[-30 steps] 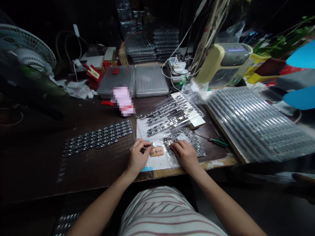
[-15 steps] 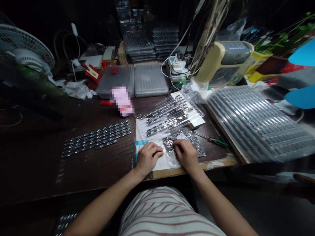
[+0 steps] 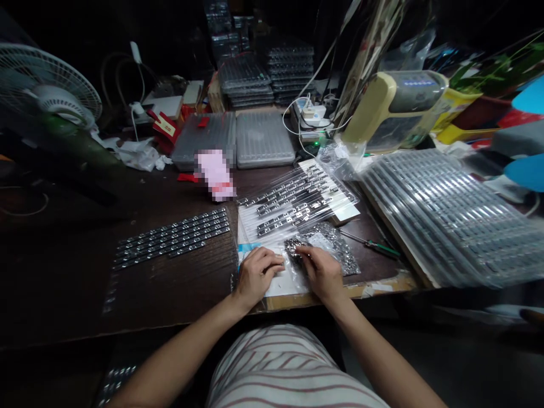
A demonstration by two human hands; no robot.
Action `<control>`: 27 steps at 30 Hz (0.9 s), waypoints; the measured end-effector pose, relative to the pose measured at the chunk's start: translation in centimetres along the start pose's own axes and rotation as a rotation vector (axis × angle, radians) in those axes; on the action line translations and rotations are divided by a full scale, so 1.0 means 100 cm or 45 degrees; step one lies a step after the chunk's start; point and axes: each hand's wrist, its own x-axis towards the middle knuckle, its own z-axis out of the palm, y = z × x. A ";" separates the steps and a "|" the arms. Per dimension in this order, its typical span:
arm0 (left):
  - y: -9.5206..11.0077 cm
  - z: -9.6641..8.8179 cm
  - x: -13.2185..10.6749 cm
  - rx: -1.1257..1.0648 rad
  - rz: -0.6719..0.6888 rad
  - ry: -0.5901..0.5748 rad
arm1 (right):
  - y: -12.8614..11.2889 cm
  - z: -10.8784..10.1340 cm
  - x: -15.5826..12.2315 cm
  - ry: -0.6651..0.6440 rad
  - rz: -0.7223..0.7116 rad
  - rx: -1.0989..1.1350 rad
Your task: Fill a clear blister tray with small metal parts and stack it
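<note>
Here, left hand (image 3: 257,273), fingers together on clear plastic (image 3: 293,281), right hand (image 3: 322,272) pressed on metal-parts bag (image 3: 329,247), pinch unclear

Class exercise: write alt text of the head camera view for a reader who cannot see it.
Two bare hands work at a dark wooden bench: the right hand touches a bag of small metal parts, the left hand rests on a white sheet. Plastic-wrapped metal strips lie beyond, a green-handled screwdriver to the right.
</note>
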 end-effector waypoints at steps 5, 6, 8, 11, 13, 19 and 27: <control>-0.034 -0.052 0.013 0.304 -0.133 0.244 | -0.028 0.018 0.005 -0.143 -0.074 -0.025; -0.044 -0.064 0.014 0.426 -0.178 0.272 | -0.032 0.021 0.006 -0.151 -0.079 -0.035; -0.064 -0.085 0.011 0.639 -0.263 0.309 | -0.037 0.025 0.007 -0.156 -0.078 -0.062; -0.082 -0.105 -0.002 0.832 -0.328 0.328 | -0.037 0.028 0.007 -0.164 -0.085 -0.094; -0.084 -0.112 -0.010 0.903 -0.335 0.349 | -0.036 0.029 0.007 -0.178 -0.096 -0.113; -0.074 -0.103 0.031 0.856 -0.222 0.235 | -0.038 0.028 0.008 -0.220 -0.123 -0.256; -0.080 -0.061 0.126 0.938 -0.263 -0.051 | -0.004 -0.022 -0.014 -0.349 -0.180 -0.677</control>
